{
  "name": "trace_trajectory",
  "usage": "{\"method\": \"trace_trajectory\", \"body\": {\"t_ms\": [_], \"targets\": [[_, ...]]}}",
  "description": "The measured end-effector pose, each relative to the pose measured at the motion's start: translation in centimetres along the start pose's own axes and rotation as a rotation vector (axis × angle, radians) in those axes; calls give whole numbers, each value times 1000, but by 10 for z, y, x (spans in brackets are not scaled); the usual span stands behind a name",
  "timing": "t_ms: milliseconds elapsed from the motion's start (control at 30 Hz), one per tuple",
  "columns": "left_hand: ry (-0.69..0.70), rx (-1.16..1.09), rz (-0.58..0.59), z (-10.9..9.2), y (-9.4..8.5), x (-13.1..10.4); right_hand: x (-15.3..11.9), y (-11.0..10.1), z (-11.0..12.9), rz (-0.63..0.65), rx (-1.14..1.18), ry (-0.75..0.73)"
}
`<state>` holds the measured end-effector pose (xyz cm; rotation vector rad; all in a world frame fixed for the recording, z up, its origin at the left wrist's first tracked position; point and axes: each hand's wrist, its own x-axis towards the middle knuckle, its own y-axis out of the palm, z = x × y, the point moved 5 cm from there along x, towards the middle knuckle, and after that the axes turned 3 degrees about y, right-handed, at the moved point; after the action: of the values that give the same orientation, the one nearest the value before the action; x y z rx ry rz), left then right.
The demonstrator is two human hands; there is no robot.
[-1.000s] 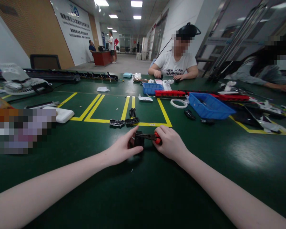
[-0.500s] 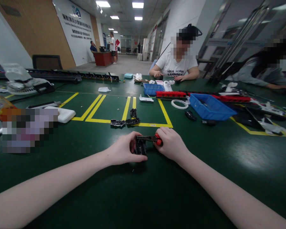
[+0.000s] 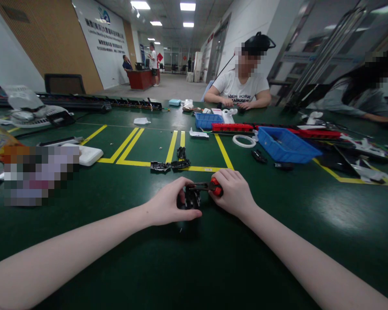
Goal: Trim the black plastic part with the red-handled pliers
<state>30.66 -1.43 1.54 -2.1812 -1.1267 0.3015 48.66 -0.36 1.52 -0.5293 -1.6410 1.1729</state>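
Note:
Between thumb and fingers, my left hand (image 3: 168, 201) grips a black plastic part (image 3: 192, 199) low over the green table (image 3: 181, 267). My right hand (image 3: 233, 191) is wrapped round the red handles of needle-nose pliers (image 3: 198, 186). The pliers point left, and their dark jaws lie at the upper edge of the black part, by my left fingertips. Whether the jaws bite on it I cannot tell. Beyond my hands, several black plastic pieces (image 3: 180, 164) lie on the yellow tape.
A blue bin (image 3: 286, 146) stands at the right, with a white tape ring (image 3: 243, 141) and a black piece (image 3: 258, 156) beside it. At the left lie a white box (image 3: 89, 155) and a white fan (image 3: 35, 110). A person (image 3: 242, 90) sits across the table.
The black part has turned slightly in my left hand. My right hand has tilted the pliers a little, and more of their red handles shows.

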Motion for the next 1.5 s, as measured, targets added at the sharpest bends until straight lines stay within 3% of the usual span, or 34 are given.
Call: {"method": "trace_trajectory", "body": {"t_ms": [300, 667, 1100, 1233, 1500], "targets": [[83, 6, -21, -3, -3, -2, -1, 0, -3, -31, -1, 2], [124, 10, -35, 8, -1, 3, 0, 5, -4, 40, 29, 15], [124, -3, -63, -1, -4, 0, 0, 2, -2, -3, 7, 6], [142, 13, -60, -5, -4, -1, 0, 3, -2, 27, 5, 10], [144, 34, -79, 7, -1, 3, -1, 4, -1, 93, 34, 2]]}}
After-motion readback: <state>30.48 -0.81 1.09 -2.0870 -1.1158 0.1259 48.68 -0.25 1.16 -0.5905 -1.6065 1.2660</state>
